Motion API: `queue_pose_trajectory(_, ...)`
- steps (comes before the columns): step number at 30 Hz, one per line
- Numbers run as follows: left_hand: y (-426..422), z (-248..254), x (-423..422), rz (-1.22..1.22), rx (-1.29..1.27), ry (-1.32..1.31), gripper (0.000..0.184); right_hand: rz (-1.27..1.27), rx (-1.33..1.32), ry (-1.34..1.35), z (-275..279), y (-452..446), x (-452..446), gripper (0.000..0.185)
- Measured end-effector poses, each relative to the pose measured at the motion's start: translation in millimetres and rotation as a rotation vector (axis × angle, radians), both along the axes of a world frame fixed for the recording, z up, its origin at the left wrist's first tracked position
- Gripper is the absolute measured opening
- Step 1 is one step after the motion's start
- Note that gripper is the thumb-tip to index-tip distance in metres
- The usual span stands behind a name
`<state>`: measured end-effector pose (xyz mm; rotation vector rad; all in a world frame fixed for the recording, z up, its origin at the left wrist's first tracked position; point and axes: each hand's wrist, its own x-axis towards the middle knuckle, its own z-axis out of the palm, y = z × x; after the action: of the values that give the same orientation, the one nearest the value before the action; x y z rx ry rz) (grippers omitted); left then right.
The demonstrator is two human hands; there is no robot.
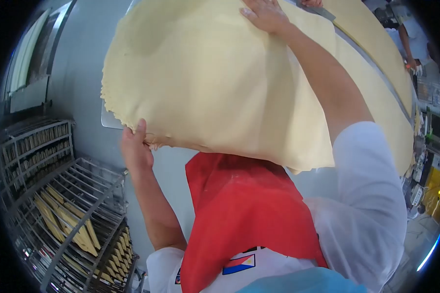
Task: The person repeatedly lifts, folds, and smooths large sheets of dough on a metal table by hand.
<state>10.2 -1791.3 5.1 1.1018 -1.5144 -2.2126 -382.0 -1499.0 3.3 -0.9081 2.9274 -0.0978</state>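
Note:
A large pale sheet of dough spreads across the work surface, ragged along its left edge. My left hand grips its near left corner, thumb on top and fingers hidden beneath. Farther off, my right hand rests flat on the sheet near its far side, fingers stretched out and partly cut off by the frame. The corner of a metal tray shows under the dough's left edge. To the right, more dough continues below and beyond my right arm.
Lower left stands a metal rack holding pale, flat pieces. Another person's hand is at the top edge, near a grey metal strip. At far right, a co-worker's arm reaches over a cluttered area.

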Motion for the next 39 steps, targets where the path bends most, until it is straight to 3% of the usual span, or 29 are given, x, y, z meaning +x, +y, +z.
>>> queue_pose_trajectory(2,14.3,0.4,19.4,-0.031,0.007,-0.017,0.046,0.142,0.017,0.087,-15.4,13.1,15.3,0.067)
queue_pose_trajectory(3,28.5,0.6,30.2,-0.043,0.129,-0.013,0.047,0.269,0.039,0.16,-23.0,20.2,28.9,0.065)
queue_pose_trajectory(4,42.1,-0.9,37.6,-0.055,0.252,-0.007,0.047,0.284,0.031,0.171,-26.5,23.9,44.8,0.065)
queue_pose_trajectory(7,78.4,-12.3,50.5,0.015,0.285,0.132,0.047,0.404,-0.011,0.184,-15.9,36.5,102.4,0.063)
queue_pose_trajectory(11,121.3,-3.3,49.7,0.105,0.197,0.11,0.044,0.454,0.04,-0.057,4.7,16.3,188.9,0.068)
queue_pose_trajectory(16,172.0,-9.2,60.3,0.065,0.193,-0.001,0.039,0.733,-0.05,-0.129,-6.2,18.6,258.2,0.069)
queue_pose_trajectory(18,197.3,-24.0,63.0,0.044,0.181,-0.02,0.039,1.014,-0.113,-0.239,-3.0,33.6,265.3,0.066)
queue_pose_trajectory(20,221.5,-40.7,69.8,0.075,0.332,-0.047,0.04,1.013,-0.155,-0.172,-7.7,42.4,245.8,0.061)
queue_pose_trajectory(22,238.1,-51.9,73.3,0.089,0.401,0.017,0.041,0.647,-0.063,-0.077,-1.3,49.1,223.0,0.057)
queue_pose_trajectory(23,243.3,-55.3,77.3,0.074,0.476,0.092,0.042,0.574,-0.189,-0.016,-2.9,56.1,225.8,0.058)
queue_pose_trajectory(26,255.9,-54.6,77.5,0.047,0.52,-0.021,0.042,0.654,0.057,-0.209,28.5,26.0,275.3,0.061)
queue_pose_trajectory(28,262.9,-57.6,85.9,0.028,0.501,-0.082,0.042,0.979,0.011,-0.229,25.4,30.0,310.7,0.066)
queue_pose_trajectory(29,260.6,-45.4,88.6,-0.164,0.416,-0.217,0.039,0.948,0.016,-0.229,11.6,30.7,311.3,0.066)
queue_pose_trajectory(30,253.9,-30.6,88.9,-0.362,0.319,-0.344,0.036,0.932,-0.212,-0.333,-4.9,29.3,309.7,0.067)
queue_pose_trajectory(31,247.0,-15.4,91.6,-0.401,0.321,-0.342,0.036,0.907,-0.439,-0.429,-13.0,30.8,305.0,0.067)
queue_pose_trajectory(33,237.0,11.9,90.2,-0.841,-0.039,-0.478,0.032,0.435,-0.68,-0.377,8.6,77.2,261.2,0.073)
queue_pose_trajectory(34,238.2,17.7,82.5,-0.844,-0.017,-0.445,0.032,0.202,-0.863,-0.216,3.5,106.3,227.5,0.071)
queue_pose_trajectory(35,239.2,23.4,77.9,-0.919,-0.153,-0.321,0.029,0.114,-0.813,0.219,-9.3,142.8,186.5,0.068)
queue_pose_trajectory(36,238.7,34.6,73.1,-0.974,-0.291,-0.198,0.027,-0.172,-0.885,0.321,8.5,172.7,168.7,0.064)
queue_pose_trajectory(37,247.9,65.8,57.3,-1.035,-0.387,-0.227,0.024,-0.419,-0.919,0.316,8.5,201.0,154.8,0.067)
queue_pose_trajectory(39,267.9,74.0,31.7,-1.123,-0.617,0.259,0.027,-0.677,-0.891,0.139,-0.7,237.8,135.4,0.07)
